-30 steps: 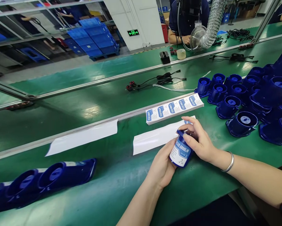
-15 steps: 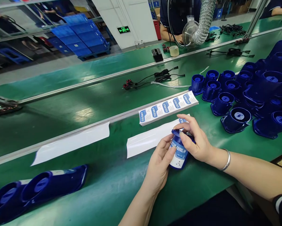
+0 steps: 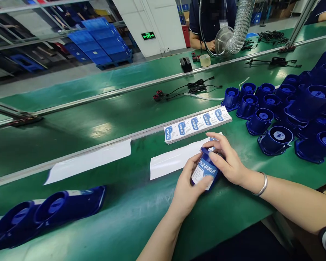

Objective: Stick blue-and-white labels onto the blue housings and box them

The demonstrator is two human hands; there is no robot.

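Observation:
A blue plastic pump housing [image 3: 215, 167] with a blue-and-white label [image 3: 204, 172] on its side is held between my two hands above the green bench. My left hand [image 3: 186, 185] wraps around its lower left, the thumb lying across the label. With fingers curled over the flanged upper end, my right hand [image 3: 228, 159] grips it from the right. Just behind my hands lies a mostly bare white label sheet [image 3: 168, 164]. Farther back is a stack of printed label sheets [image 3: 197, 125]. Parts of the housing are hidden by my fingers.
Many blue housings [image 3: 279, 136] crowd the right side, some piled up. More labelled housings [image 3: 52, 208] stand at the left front. A blank backing strip [image 3: 89, 161] lies at left. Black cables [image 3: 197, 87] rest beyond the metal rail. Across the bench a person [image 3: 213, 21] sits near a duct [image 3: 241, 25].
The housing has turned in my hands, so more of the label's text faces me. My left thumb has moved lower across the label. The view has shifted slightly.

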